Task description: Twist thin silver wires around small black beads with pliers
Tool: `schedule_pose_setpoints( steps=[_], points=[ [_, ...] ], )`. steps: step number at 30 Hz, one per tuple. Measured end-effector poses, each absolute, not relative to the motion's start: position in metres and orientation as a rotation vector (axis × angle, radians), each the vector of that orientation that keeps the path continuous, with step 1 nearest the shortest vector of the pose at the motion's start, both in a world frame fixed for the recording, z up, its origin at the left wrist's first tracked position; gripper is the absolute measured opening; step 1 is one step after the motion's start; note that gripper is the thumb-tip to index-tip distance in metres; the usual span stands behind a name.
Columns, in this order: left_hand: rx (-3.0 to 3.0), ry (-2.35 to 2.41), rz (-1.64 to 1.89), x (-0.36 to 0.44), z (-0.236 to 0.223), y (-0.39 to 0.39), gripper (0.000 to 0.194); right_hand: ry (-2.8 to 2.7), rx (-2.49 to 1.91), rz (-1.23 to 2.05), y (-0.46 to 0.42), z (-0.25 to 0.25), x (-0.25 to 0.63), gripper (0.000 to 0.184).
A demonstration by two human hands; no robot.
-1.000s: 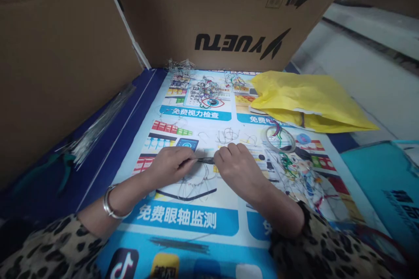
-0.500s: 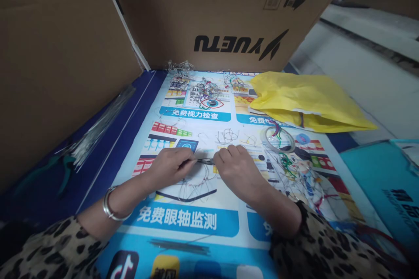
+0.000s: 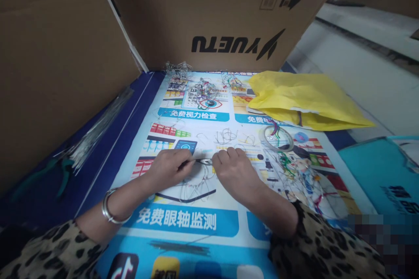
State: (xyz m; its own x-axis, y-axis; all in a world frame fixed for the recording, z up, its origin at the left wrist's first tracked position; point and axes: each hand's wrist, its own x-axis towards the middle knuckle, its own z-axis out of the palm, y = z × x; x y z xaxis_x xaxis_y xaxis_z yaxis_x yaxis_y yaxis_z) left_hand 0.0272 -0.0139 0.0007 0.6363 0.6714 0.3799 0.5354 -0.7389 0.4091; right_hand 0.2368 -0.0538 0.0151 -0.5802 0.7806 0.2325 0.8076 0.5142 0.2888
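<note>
My left hand [image 3: 172, 165], with a silver bangle at the wrist, is closed in a pinch on one end of a short twisted piece of thin wire [image 3: 204, 161]. The other end goes into my right hand [image 3: 234, 172], whose fingers are curled tightly round it. A small shiny loop shows in the wire close to the right fingers. Fine wire rings [image 3: 193, 188] lie on the printed sheet [image 3: 225, 222] just below my hands. Several dark straight wires [image 3: 180, 247] rest nearer to me.
At left lie pliers with teal handles [image 3: 63, 176] and a bundle of straight wires [image 3: 96, 130]. Tangled wire pieces [image 3: 206, 89] sit at the back before a cardboard box [image 3: 209, 8]. A tape roll [image 3: 278, 138], a yellow bag [image 3: 301, 96] and a teal bag [image 3: 382, 170] are at right.
The wire between my hands has turned, and its loop looks wider and shinier now. Both hands keep their grip in nearly the same place. The view has shifted slightly.
</note>
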Motion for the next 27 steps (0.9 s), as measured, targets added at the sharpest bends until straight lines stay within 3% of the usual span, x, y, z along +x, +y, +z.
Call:
schedule_pose_setpoints(
  steps=[27],
  points=[
    [2.545,1.047,0.858,0.0301,0.0075,-0.0149,0.012,-2.614,-1.471,-0.472,-0.0526,0.0217,0.2422,0.008]
  ],
)
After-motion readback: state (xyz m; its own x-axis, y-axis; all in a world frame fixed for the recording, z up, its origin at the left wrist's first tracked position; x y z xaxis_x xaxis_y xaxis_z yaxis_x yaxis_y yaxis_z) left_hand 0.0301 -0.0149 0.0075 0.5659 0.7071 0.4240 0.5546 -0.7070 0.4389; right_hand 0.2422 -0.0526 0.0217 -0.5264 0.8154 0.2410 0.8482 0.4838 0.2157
